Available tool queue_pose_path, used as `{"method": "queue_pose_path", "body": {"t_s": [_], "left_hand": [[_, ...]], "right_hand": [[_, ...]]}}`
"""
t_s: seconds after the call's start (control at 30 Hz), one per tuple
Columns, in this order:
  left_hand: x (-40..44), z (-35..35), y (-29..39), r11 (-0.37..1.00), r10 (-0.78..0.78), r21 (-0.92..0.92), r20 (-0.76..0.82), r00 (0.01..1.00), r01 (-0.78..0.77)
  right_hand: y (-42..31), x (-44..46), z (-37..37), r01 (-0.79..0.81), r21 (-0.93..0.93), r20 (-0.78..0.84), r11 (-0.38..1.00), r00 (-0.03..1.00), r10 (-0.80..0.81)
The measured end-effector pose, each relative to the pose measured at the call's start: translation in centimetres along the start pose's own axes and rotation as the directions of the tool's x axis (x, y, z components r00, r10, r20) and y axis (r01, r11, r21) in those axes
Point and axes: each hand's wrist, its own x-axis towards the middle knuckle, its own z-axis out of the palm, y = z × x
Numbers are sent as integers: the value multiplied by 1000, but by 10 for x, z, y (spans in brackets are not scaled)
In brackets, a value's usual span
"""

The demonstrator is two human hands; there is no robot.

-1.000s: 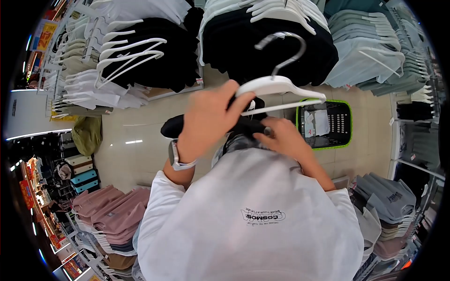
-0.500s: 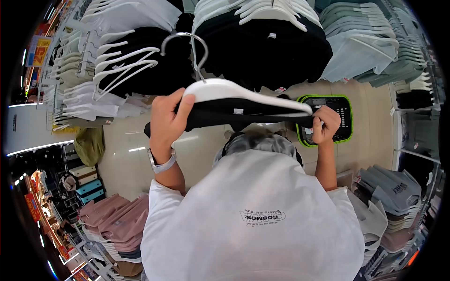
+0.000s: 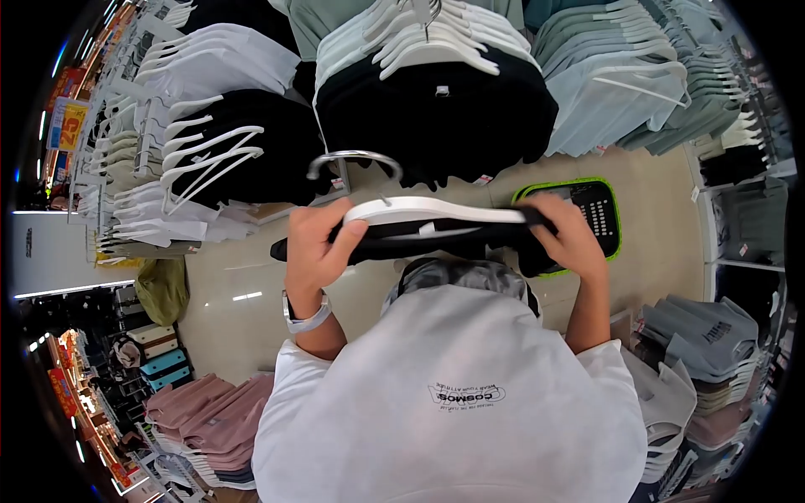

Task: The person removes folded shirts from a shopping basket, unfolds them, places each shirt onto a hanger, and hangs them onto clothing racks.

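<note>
A white clothes hanger (image 3: 444,207) with a metal hook lies level in front of my chest. A black shirt (image 3: 411,246) hangs on it, a small white tag showing at the neck. My left hand (image 3: 321,247), with a silver watch on the wrist, is closed around the hanger's left shoulder, thumb on the near side. At the other end my right hand (image 3: 568,235), slightly blurred, grips the black fabric by the hanger's tip; its fingertips are partly hidden.
Black shirts (image 3: 436,113) on white hangers fill the rack ahead, with pale green shirts (image 3: 620,101) to the right. A black basket with a green rim (image 3: 619,226) stands on the floor. Pink shirts (image 3: 218,419) hang behind at the left, grey ones (image 3: 704,331) at the right.
Both hands and the hanger have come lower, nearer my body. My right hand has shifted from a pinch below the hanger's tip to a grip over the fabric there.
</note>
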Motion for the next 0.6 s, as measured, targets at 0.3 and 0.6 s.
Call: {"method": "queue_pose_path", "body": {"t_s": [0.3,0.6], "left_hand": [[42,62,3,994,-46,103,54,997,41],[58,39,-56,970,-85,228,-37,996,91]], "right_hand": [[24,-2,-18,-10,-30,-122,1000,993,6],[62,67,-42,-33,90,-217,995,975,52]]}}
